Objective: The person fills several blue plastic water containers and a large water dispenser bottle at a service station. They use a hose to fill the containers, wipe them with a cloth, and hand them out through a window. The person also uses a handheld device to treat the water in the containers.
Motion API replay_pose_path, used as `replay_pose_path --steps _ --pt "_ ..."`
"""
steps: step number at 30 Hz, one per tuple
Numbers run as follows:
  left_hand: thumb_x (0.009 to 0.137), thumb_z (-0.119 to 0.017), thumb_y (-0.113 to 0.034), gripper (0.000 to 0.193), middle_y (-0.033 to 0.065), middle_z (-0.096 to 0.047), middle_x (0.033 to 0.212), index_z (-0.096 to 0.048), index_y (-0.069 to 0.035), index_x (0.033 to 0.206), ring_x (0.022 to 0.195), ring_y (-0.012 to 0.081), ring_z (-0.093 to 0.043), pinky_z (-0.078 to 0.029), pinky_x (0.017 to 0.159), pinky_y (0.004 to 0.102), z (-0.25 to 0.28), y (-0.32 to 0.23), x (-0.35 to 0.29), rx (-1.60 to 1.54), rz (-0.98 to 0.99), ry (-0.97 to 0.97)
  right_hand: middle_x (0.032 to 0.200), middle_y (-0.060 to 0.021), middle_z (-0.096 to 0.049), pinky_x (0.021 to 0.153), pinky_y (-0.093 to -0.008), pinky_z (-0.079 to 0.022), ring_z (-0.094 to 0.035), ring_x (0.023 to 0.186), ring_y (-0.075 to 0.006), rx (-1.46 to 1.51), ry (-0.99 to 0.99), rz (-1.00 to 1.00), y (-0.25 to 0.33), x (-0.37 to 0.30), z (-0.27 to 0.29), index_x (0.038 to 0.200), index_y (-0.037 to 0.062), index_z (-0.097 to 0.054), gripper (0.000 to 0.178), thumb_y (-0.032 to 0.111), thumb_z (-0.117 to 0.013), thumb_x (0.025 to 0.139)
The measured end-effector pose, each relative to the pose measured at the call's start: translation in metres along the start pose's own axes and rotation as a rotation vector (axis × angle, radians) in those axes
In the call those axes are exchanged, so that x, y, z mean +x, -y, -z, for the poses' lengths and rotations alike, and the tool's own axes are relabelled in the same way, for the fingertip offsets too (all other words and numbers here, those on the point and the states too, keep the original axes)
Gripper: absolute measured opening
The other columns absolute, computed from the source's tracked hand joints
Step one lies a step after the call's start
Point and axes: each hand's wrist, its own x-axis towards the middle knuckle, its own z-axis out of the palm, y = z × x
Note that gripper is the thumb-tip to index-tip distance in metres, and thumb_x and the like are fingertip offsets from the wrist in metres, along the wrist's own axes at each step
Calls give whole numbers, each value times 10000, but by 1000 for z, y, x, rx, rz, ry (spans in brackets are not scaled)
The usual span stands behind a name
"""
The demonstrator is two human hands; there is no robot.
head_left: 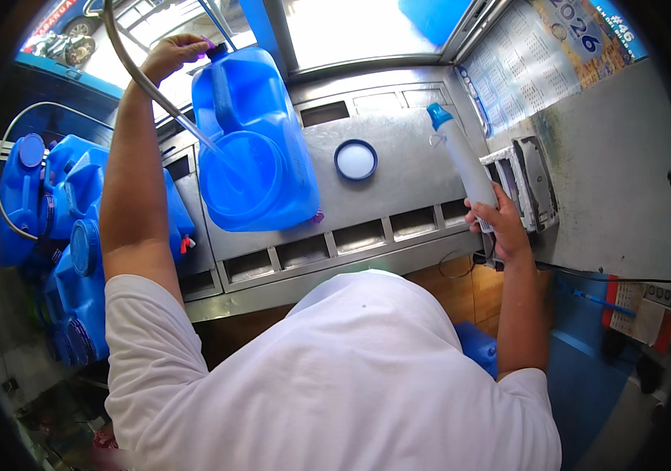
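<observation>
A large blue water container [253, 141] lies tilted on the steel counter [398, 165] with its wide round mouth facing me. My left hand [170, 53] is raised at the container's far top corner and grips a clear hose [155, 90] that runs down into the mouth. My right hand [500, 224] holds a white cylindrical tool with a blue tip [461, 157], pointing up over the counter's right end. A blue-rimmed round lid [356, 159] rests flat on the counter between the container and the tool.
Several blue containers with caps [68, 204] stand stacked at the left. A small metal rack [528, 184] sits at the counter's right end, below a wall calendar [539, 55]. Another blue container [478, 345] is on the floor by my right side. Slots line the counter's front edge.
</observation>
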Motion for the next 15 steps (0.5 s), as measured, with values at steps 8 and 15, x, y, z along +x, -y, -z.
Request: replay_pose_path --steps 8,15 --pt "836 -641 -548 445 35 -687 1063 -689 -192 1099 1055 190 -605 -437 898 368 2 -13 -12 -9 114 20 895 -54 -610 584 -248 -490 -606 715 -112 11 51 -27 -16 3 -26 1237 14 -474 548 152 -712 763" --pt "860 -705 -197 198 53 -706 860 -717 -51 994 789 116 -640 -499 726 255 -18 -31 -6 -157 98 -74 940 -88 -611 568 -259 -502 -615 685 -129 16 29 -76 -36 -1 -31 1268 57 -445 588 184 -703 756"
